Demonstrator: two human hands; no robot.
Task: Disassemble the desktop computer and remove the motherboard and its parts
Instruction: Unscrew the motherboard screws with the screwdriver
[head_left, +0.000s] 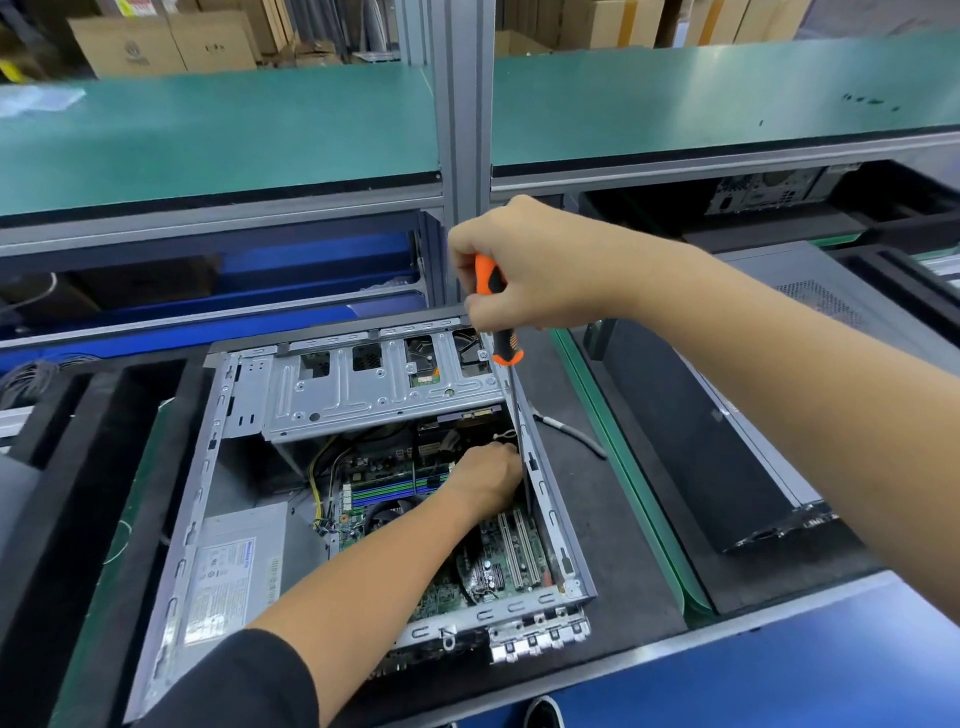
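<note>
Head view: open case (363, 467) lying on its side at centre of desk (623, 499), near front edge. Motherboard (467, 566) seated on case floor, right half; power supply (234, 566) in left front corner; drive cage (384, 384) across far end. Right hand (524, 265) above far right corner of case, fingers (470, 244) clenched around orange-and-black screwdriver (496, 306), shaft angled down along inside of right wall. Left hand (485, 480) inside case over motherboard beside lower shaft; finger state hidden, cannot tell. Side panel (727, 441) flat on desk, right of case.
</note>
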